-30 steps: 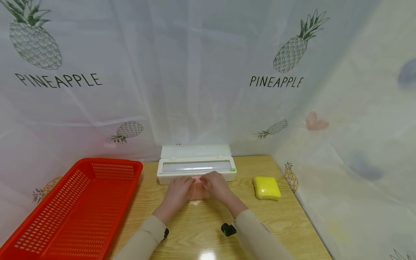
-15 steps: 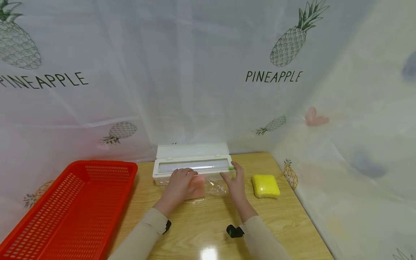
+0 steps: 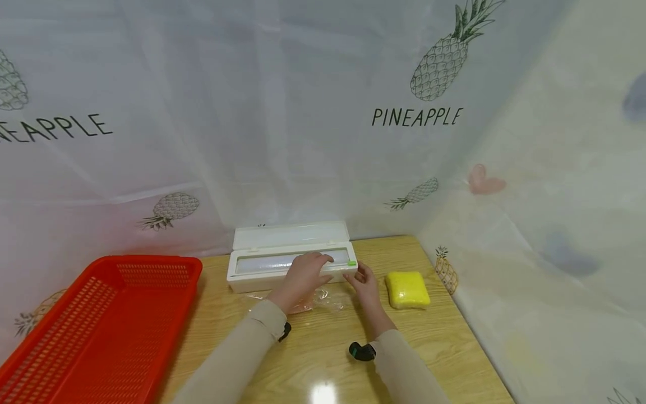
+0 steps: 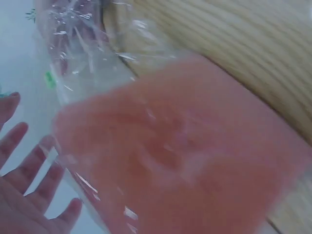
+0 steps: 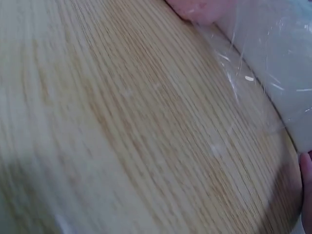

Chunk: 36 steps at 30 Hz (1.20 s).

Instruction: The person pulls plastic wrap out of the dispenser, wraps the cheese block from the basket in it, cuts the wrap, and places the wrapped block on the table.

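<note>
The white cling film dispenser (image 3: 292, 280) stands at the back of the table, lid (image 3: 290, 235) raised, with a green slider (image 3: 351, 262) at its right end. Clear film (image 3: 330, 302) hangs from its front over a flat pink square block (image 4: 185, 151), mostly hidden by my left arm in the head view. Above the right half of the dispenser is my left hand (image 3: 303, 275), fingers spread and holding nothing in the left wrist view. My right hand (image 3: 367, 287) grips the dispenser's right front corner, thumb at the front and fingers at the end.
A yellow block (image 3: 407, 290) in shiny wrap lies to the right of the dispenser. On the left stands a red perforated basket (image 3: 189, 280). A patterned curtain (image 3: 298, 140) closes off the back and right of the wooden table (image 3: 323, 359).
My left hand has left the pink block and moved right over the dispenser. My right hand has left the film over the block and reached the dispenser's right corner. The view has shifted right.
</note>
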Tool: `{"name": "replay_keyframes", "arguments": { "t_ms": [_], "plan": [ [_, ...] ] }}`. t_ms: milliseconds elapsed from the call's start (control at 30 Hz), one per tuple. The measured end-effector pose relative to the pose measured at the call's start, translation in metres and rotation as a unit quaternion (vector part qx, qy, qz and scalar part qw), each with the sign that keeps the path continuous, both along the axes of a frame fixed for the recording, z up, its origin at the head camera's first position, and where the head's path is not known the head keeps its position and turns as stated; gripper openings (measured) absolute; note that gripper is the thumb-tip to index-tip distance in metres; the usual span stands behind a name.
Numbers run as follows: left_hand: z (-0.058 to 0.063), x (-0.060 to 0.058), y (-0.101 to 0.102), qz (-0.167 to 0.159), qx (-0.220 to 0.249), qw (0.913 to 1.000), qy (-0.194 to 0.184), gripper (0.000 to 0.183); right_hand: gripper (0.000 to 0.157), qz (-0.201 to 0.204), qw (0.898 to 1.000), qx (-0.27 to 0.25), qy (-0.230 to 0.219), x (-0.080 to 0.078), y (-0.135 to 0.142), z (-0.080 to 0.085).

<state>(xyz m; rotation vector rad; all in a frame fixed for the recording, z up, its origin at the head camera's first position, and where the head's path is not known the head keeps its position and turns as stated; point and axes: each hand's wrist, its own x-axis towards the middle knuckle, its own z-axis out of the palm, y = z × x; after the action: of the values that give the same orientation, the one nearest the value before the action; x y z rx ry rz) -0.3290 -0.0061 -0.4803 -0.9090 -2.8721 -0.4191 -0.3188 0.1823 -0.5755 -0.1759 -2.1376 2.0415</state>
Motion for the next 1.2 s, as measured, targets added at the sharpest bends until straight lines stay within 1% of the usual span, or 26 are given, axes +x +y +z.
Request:
{"name": "replay_keyframes", "arguments": {
  "t_ms": [200, 333, 467, 567, 667, 800, 900, 967, 1067, 1200],
  "plan": [
    [0.008, -0.011, 0.025, -0.007, -0.006, 0.9984, -0.056, 0.039, 0.049, -0.042, 0.998, 0.037, 0.0, -0.006, 0.002, -0.012],
    [0.012, -0.022, 0.039, -0.013, -0.017, 0.9974, -0.069, 0.039, 0.044, -0.055, 0.997, 0.051, 0.009, -0.008, 0.0, -0.017],
    [0.009, -0.033, 0.049, -0.021, -0.031, 0.9965, -0.075, 0.041, 0.039, -0.055, 0.997, 0.048, 0.025, -0.01, -0.003, -0.02],
    [0.006, -0.04, 0.054, -0.026, -0.032, 0.9958, -0.082, 0.038, 0.037, -0.049, 0.998, 0.039, 0.03, -0.012, -0.004, -0.022],
    [0.004, -0.046, 0.059, -0.033, -0.036, 0.9953, -0.083, 0.031, 0.036, -0.04, 0.998, 0.028, 0.034, -0.01, -0.004, -0.02],
    [0.001, -0.052, 0.063, -0.053, -0.053, 0.9949, -0.067, 0.024, 0.034, -0.034, 0.997, 0.04, 0.05, -0.001, -0.006, -0.005],
    [-0.001, -0.057, 0.063, -0.068, -0.072, 0.9938, -0.051, 0.023, 0.034, -0.029, 0.997, 0.046, 0.053, 0.005, -0.006, 0.006],
    [-0.002, -0.061, 0.063, -0.078, -0.083, 0.9924, -0.047, 0.024, 0.034, -0.027, 0.997, 0.045, 0.05, 0.006, -0.006, 0.008],
    [0.001, -0.067, 0.063, -0.104, -0.095, 0.9891, -0.041, 0.025, 0.034, -0.029, 0.998, 0.041, 0.049, 0.006, -0.006, 0.009],
    [0.004, -0.076, 0.062, -0.131, -0.109, 0.9846, -0.041, 0.021, 0.034, -0.037, 0.997, 0.047, 0.051, 0.004, -0.004, 0.008]
  ]
}}
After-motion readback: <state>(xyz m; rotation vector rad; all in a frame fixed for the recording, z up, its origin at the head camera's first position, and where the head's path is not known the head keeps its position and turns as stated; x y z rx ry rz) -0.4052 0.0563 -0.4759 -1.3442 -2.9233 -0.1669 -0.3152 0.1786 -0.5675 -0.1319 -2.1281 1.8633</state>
